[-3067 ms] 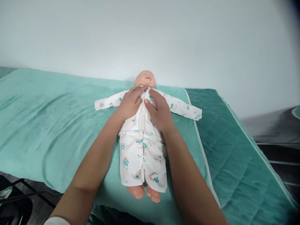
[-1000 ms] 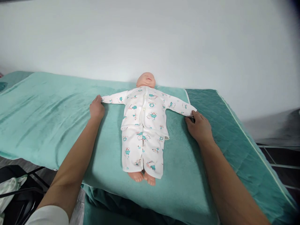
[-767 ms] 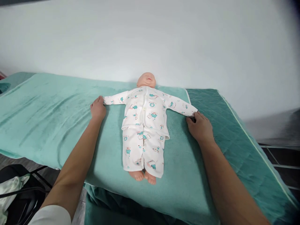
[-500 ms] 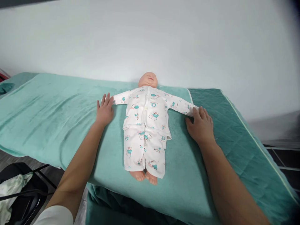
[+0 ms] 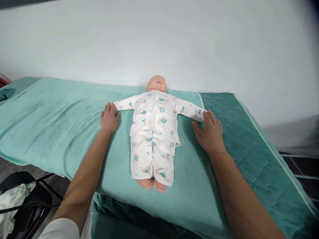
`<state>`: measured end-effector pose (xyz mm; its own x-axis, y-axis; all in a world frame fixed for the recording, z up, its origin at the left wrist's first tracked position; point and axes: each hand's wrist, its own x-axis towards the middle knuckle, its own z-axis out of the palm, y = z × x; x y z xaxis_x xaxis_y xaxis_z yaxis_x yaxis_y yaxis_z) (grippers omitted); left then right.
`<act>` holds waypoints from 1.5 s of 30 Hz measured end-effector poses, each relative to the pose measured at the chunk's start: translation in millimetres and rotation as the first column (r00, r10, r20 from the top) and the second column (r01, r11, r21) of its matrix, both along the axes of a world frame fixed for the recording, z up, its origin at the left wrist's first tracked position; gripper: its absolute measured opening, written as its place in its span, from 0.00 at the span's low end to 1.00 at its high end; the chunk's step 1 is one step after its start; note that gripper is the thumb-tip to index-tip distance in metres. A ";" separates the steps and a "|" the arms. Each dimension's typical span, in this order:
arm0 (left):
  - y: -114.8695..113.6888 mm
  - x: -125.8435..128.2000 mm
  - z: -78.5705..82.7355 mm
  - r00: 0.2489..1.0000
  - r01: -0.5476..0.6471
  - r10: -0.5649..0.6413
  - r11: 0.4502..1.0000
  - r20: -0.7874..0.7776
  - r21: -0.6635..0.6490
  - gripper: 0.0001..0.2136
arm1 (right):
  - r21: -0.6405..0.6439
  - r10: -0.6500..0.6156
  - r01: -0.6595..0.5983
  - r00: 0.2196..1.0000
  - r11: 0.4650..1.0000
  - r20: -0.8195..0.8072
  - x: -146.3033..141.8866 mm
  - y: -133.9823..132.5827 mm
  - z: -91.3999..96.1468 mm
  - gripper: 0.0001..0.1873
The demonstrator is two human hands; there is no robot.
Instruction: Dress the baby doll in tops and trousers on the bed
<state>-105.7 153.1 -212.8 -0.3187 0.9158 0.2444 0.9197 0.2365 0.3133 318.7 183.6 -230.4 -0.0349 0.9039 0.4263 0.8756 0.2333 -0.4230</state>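
Note:
A baby doll (image 5: 156,83) lies on its back on a light green towel (image 5: 50,119), dressed in a white printed top (image 5: 156,116) and matching trousers (image 5: 152,159), its bare feet toward me. The sleeves are spread out sideways. My left hand (image 5: 109,119) lies flat and open on the towel, fingertips at the end of the left sleeve. Flat at the end of the right sleeve rests my right hand (image 5: 209,132), fingers stretched out and covering the cuff.
A darker green quilted cover (image 5: 249,139) shows to the right of the towel and below its front edge. A white wall rises behind. Bottom left stands a black chair (image 5: 27,205) with a pale cloth on it.
Three seconds ago both hands were on the doll's chest. A second ago they pinched the sleeve ends; now the fingers have opened and lie flat beside the cuffs.

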 end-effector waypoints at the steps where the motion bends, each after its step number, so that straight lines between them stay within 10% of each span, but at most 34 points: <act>1: -2.8 1.9 -0.1 1.000 0.005 -0.005 1.000 0.001 0.025 0.32 | 0.067 0.076 -0.073 0.996 0.995 -0.046 -6.2 -6.3 6.5 0.33; 7: -30.8 30.2 2.4 0.963 0.245 -0.269 0.911 0.026 0.331 0.24 | 0.227 0.606 -0.572 0.786 0.788 -0.125 -56.2 -52.1 33.0 0.34; 13: -72.5 64.2 4.8 0.762 0.583 -0.647 0.700 0.020 0.412 0.21 | 0.093 0.797 -0.792 0.602 0.603 -0.042 -76.8 -76.3 37.4 0.34; 23: -192.9 110.5 7.2 0.808 0.482 -0.577 0.762 0.116 0.432 0.21 | 0.137 0.848 -0.836 0.521 0.531 -0.099 -86.3 -109.3 46.0 0.13; 31: -226.2 152.3 -7.8 0.880 0.473 -0.449 0.800 -0.153 0.369 0.20 | 0.106 0.824 -0.828 0.520 0.551 -0.223 -85.9 -156.2 45.1 0.11; 37: -225.7 149.7 -6.8 0.897 0.366 -0.441 0.751 0.006 0.549 0.16 | 0.112 0.754 -0.756 0.605 0.645 -0.254 -87.5 -198.2 33.9 0.15; 45: -233.0 147.7 -13.9 0.823 0.220 -0.443 0.825 0.355 0.521 0.14 | 0.071 0.564 -0.561 0.826 0.824 -0.018 -118.0 -212.0 32.8 0.11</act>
